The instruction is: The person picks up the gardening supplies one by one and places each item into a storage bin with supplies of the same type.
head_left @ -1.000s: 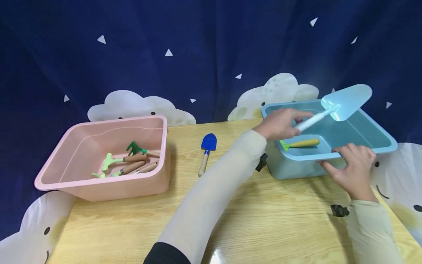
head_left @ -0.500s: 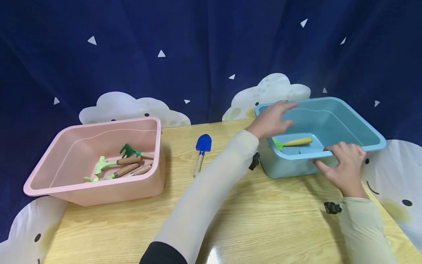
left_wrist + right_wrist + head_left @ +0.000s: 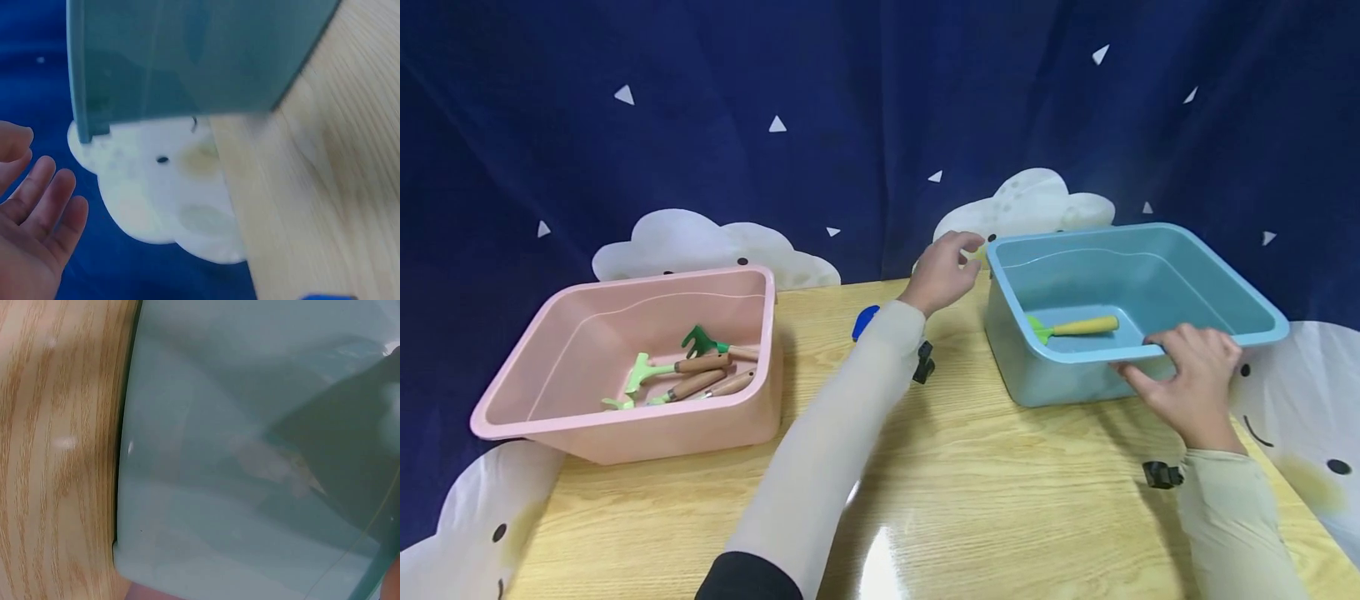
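Observation:
In the head view my left hand (image 3: 943, 271) hangs over the table just left of the light-blue bin (image 3: 1011, 350), fingers loosely bent and holding nothing. In the left wrist view the fingers (image 3: 47, 206) are apart from the bin's wall. My right hand (image 3: 1195, 387) grips the bin's near rim, fingers over the edge and thumb outside. Inside the bin lies a small garden tool with a yellow handle (image 3: 1086, 326) and light-green head. A toy shovel with a blue blade (image 3: 865, 322) lies on the table, mostly hidden by my left forearm. The light-blue trowel cannot be seen.
A pink bin (image 3: 625, 429) stands at the left, holding several small garden tools, among them a green rake (image 3: 700, 342) and wooden-handled tools. Both bins stand on a wooden table (image 3: 1000, 500). A dark blue curtain (image 3: 850, 100) with white clouds hangs behind.
My left hand held a light-blue trowel over the blue bin, let it go, and has moved left out of the bin. My right hand stays on the rim.

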Tool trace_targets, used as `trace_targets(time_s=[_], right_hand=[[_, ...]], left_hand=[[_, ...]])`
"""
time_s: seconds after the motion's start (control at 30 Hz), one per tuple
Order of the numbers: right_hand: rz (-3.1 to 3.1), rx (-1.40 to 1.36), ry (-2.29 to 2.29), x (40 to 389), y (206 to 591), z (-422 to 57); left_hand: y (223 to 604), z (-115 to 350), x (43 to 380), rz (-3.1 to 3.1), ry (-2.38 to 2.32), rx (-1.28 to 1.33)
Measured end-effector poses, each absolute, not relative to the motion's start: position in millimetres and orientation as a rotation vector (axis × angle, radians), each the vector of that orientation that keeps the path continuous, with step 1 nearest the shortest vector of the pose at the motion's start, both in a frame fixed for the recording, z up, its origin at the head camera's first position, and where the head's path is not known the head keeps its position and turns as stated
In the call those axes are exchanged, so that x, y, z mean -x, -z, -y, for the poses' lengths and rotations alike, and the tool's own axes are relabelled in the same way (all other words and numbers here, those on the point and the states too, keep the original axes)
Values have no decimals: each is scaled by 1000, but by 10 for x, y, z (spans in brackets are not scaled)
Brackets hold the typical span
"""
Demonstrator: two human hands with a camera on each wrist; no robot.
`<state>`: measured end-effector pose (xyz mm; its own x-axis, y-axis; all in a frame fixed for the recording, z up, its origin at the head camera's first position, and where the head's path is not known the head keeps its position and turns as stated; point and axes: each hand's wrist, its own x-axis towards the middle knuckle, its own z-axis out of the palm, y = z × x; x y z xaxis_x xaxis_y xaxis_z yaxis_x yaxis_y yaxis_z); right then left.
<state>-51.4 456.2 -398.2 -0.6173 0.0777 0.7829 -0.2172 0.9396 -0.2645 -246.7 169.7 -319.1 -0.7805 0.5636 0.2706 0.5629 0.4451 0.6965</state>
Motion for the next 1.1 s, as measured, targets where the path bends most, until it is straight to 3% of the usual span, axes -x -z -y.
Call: trace_targets(time_s=[0.53,1.1], right_hand=[[2216,-90,-407,516,3978,-4556],[2173,-91,-423,556,3972,-4541]], left_hand=[[3880,-1098,2602,-2683,-1273,-809],[4196,-623,2397,-2894,-907,-628]])
